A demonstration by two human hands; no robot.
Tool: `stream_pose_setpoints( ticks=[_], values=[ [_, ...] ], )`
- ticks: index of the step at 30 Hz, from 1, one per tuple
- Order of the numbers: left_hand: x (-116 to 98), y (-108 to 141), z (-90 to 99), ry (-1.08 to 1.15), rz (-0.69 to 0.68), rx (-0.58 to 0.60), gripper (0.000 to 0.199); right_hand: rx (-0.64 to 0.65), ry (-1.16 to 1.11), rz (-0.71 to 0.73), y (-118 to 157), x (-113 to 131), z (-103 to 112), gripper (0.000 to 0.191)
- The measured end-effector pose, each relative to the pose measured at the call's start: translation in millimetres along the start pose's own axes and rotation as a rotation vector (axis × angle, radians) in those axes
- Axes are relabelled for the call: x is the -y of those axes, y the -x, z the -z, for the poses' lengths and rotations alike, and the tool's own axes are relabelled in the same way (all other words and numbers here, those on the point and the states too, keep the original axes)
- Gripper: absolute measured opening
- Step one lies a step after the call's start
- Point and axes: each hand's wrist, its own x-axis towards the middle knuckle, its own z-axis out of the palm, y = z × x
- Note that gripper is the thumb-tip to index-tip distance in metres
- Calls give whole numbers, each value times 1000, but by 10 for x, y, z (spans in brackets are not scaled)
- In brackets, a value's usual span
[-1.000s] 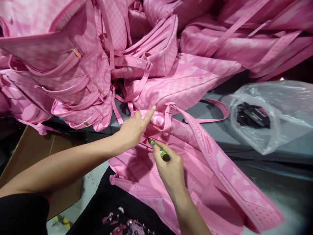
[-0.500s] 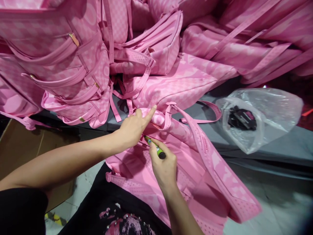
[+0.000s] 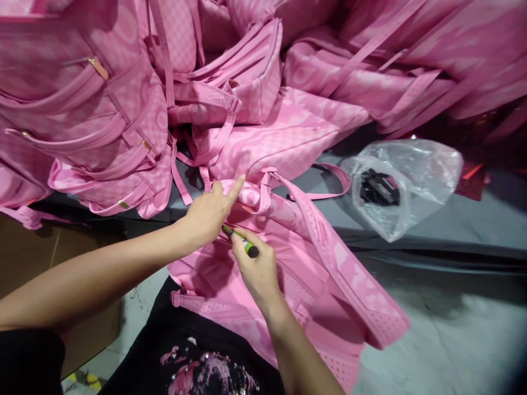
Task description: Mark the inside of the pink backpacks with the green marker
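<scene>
A pink backpack [image 3: 304, 274] lies over the table's near edge and my lap, its strap side facing up. My left hand [image 3: 209, 211] presses on its top edge by the carry loop, index finger stretched out and the other fingers partly hidden. Just below and to the right, my right hand [image 3: 256, 263] is closed on a green pen-like tool [image 3: 245, 243] with a dark end. The tool's tip touches or nearly touches the backpack beside my left hand; the exact spot is too small to tell.
Pink backpacks [image 3: 82, 109] are piled along the grey table [image 3: 432, 219]. A clear plastic bag [image 3: 428, 170] holding black pieces [image 3: 379, 187] sits at the right. A cardboard box [image 3: 33, 258] stands on the floor at the lower left.
The whole view has shifted, so everything appears a little further left. Both hands keep nearly the same place on the backpack, with the green tool still held.
</scene>
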Motion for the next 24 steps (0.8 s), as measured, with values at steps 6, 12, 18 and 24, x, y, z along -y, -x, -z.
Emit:
stream_pose_setpoints(
  ticks=[6, 12, 18, 24],
  values=[
    [39, 69, -1, 11, -35, -53, 81, -93, 169, 70, 85, 103, -15, 24],
    [66, 39, -66, 20, -53, -89, 79, -214, 166, 360, 152, 660, 1066, 19],
    [50, -4, -204, 44, -49, -119, 75, -314, 1137, -36, -928, 42, 2072, 32],
    [19, -100, -331, 61, 66, -49, 80, -312, 1319, -271, -2051, -657, 2374, 40]
  ],
)
